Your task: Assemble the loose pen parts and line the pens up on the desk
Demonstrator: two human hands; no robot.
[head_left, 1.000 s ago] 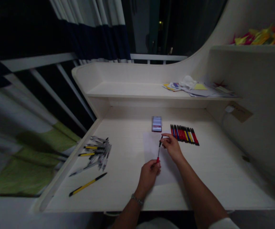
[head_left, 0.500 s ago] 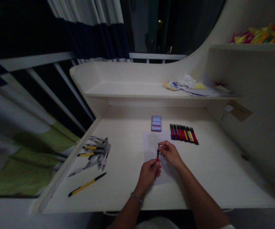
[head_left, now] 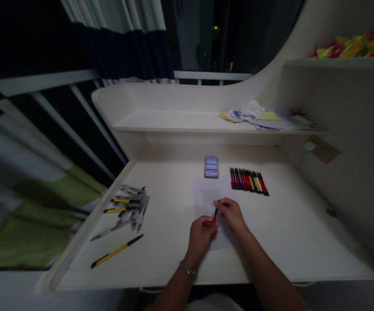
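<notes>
Over a white sheet of paper [head_left: 202, 194], my two hands share one red and black pen [head_left: 215, 216]. My left hand [head_left: 202, 235] is closed around its red barrel, low down. My right hand [head_left: 233, 214] pinches the black upper end between thumb and fingers. The pen stands slanted, its lower tip mostly behind the left fingers. Right of the paper lies a neat row of red, blue, yellow and white pens with black ends [head_left: 248, 181]. A single yellow and black pen [head_left: 117, 251] rests at the desk's front left.
A loose pile of clear pens [head_left: 138, 207], with a few yellow ones in it, lies on the left of the desk [head_left: 170, 259]. A phone-like item with a blurred screen [head_left: 212, 167] sits behind the paper. Papers [head_left: 271, 123] lie on the back shelf.
My right hand has come down a little along the pen, closer to my left hand. The left hand keeps its grip on the barrel. The view has shifted slightly.
</notes>
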